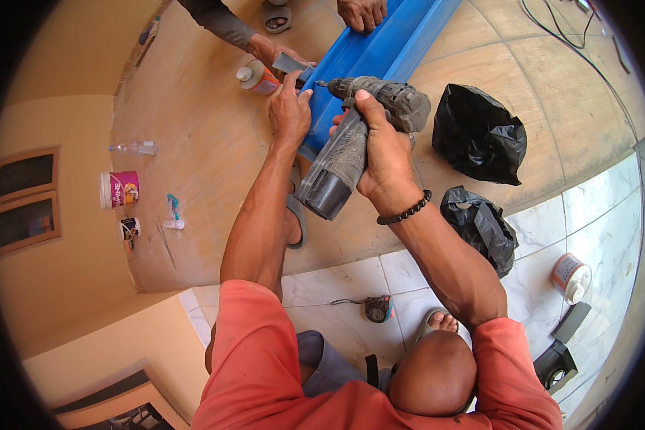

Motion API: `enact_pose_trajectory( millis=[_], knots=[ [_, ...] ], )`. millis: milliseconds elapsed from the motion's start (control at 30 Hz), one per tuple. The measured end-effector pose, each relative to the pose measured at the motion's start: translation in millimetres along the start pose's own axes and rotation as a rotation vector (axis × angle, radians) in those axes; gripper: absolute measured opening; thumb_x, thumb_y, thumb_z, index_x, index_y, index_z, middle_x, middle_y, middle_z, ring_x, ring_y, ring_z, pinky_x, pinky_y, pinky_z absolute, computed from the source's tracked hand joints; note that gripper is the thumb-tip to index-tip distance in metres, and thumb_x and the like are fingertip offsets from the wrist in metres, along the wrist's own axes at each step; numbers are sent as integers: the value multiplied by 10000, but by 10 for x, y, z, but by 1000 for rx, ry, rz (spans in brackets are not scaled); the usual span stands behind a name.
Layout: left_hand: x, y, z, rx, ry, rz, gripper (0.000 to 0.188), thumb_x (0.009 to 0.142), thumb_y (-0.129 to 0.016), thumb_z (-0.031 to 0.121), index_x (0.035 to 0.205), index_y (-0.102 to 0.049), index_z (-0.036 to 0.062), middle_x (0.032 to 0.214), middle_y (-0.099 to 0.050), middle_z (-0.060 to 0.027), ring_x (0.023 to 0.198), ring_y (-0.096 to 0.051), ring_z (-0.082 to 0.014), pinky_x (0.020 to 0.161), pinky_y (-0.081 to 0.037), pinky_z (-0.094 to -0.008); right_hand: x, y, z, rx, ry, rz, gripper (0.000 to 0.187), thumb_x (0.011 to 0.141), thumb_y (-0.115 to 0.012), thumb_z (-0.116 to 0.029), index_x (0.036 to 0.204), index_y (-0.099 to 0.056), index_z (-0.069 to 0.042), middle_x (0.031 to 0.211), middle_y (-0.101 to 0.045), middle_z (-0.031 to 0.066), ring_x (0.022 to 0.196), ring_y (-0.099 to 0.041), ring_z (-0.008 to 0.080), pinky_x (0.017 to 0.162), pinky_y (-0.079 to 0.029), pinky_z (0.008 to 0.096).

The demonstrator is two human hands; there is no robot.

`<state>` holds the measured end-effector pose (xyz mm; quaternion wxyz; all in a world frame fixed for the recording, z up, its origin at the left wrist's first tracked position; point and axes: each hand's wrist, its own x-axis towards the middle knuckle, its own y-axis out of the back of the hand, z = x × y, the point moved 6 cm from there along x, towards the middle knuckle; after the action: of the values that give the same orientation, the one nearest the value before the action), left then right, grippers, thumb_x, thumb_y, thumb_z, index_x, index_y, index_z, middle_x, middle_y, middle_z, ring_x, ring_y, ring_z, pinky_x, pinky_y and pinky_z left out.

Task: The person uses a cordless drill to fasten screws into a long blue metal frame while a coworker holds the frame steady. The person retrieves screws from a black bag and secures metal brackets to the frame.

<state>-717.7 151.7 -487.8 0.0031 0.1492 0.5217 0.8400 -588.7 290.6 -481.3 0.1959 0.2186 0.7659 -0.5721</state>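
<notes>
A cordless drill, dark and dusty, is in my right hand, with the fingers wrapped round its handle. Its bit points left at the near side wall of a long blue gutter. My left hand pinches the gutter's left edge, close by the drill tip; part of its grip is hidden. Just beyond my left fingertips, a grey flat piece lies against that edge, with a co-worker's hand at it. The co-worker's other hand rests on the gutter farther up.
Black plastic bags lie right of the drill. A white can and a tape measure are on the marble tiles. Behind the gutter stands a bottle. A tub sits by the left wall; a cable runs far right.
</notes>
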Motion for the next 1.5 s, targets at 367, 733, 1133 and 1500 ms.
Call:
enact_pose_trajectory(
  millis=[367, 733, 1133, 1500],
  knots=[
    [-2, -7, 38, -26, 13, 23, 395, 806, -667, 110, 1188, -566, 123, 829, -657, -177, 806, -642, -367, 729, -474, -460, -53, 5, 24, -7, -57, 23, 382, 828, -707, -308, 969, -578, 22, 792, -631, 132, 655, -628, 215, 594, -545, 356],
    [-6, 20, 59, -19, 25, 31, 384, 809, -657, 105, 1184, -572, 117, 860, -661, -185, 831, -641, -368, 751, -479, -458, 12, -15, 18, -168, -19, -39, 293, 836, -702, -268, 948, -593, -20, 791, -636, 104, 621, -623, 191, 546, -535, 332],
    [7, -17, 44, -16, 114, 33, 317, 839, -636, 195, 1146, -594, 127, 905, -687, -140, 873, -643, -353, 783, -476, -452, 19, 71, -40, -136, -105, 37, 316, 824, -706, -285, 924, -601, -4, 761, -639, 113, 597, -618, 183, 530, -537, 321],
    [-6, -13, 43, -69, 89, 58, 309, 834, -637, 186, 1132, -589, 120, 879, -688, -137, 869, -647, -342, 776, -472, -438, -19, 92, -33, -164, -52, 35, 286, 813, -727, -261, 931, -618, -24, 763, -648, 106, 580, -625, 188, 501, -534, 329]
  ],
)
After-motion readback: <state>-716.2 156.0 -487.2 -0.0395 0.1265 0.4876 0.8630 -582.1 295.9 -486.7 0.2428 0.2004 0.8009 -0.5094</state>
